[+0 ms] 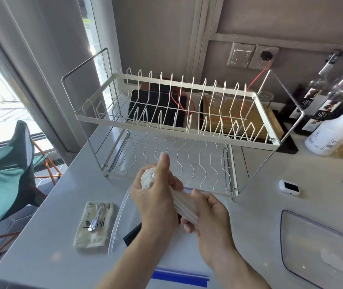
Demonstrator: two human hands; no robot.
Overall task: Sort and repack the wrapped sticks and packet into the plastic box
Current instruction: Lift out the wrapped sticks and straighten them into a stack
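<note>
Both hands hold one bundle of white wrapped sticks (184,203) above the clear plastic box (118,220) on the counter. My left hand (156,197) grips the bundle's upper end, thumb raised, with the stick tips showing at its fist. My right hand (208,213) clasps the lower end. A pale packet (95,224) with a white USB cable lying on it rests flat on the counter, just left of the box. A dark flat item sits inside the box, mostly hidden by my left forearm.
A white two-tier wire dish rack (176,126) stands right behind the hands. The clear box lid (320,247) lies at the right. A blue-zip bag (181,277) lies near the front edge. Bottles (331,113) stand at the back right, beside a small white device (289,187).
</note>
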